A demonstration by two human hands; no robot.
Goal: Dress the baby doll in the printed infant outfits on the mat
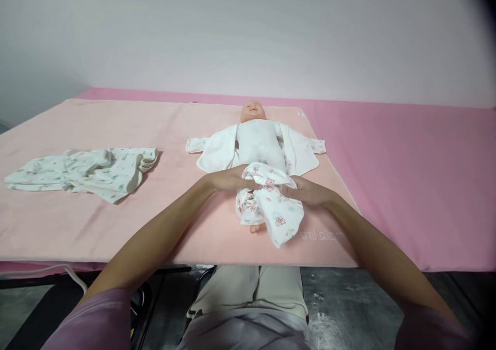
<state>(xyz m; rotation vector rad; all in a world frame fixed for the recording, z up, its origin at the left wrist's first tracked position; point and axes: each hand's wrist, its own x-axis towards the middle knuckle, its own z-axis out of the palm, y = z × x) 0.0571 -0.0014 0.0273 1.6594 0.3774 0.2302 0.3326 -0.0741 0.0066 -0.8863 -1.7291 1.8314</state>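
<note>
A baby doll (pixel 253 111) lies on its back on a pink mat, its head away from me. An open white jacket (pixel 220 148) is spread beneath and beside its white torso, the sleeves out to both sides. Bunched printed pants (pixel 271 195) cover the doll's lower body, and one foot shows below them. My left hand (pixel 234 178) grips the left edge of this cloth, thumb on top. My right hand (pixel 306 190) holds its right edge in the same way. The fingers under the cloth are hidden.
Folded white clothing with a green print (pixel 89 172) lies on the left of the peach mat (pixel 163 117). A brighter pink sheet (pixel 406 185) covers the table to the right. A white cable (pixel 58 268) hangs at the near left edge.
</note>
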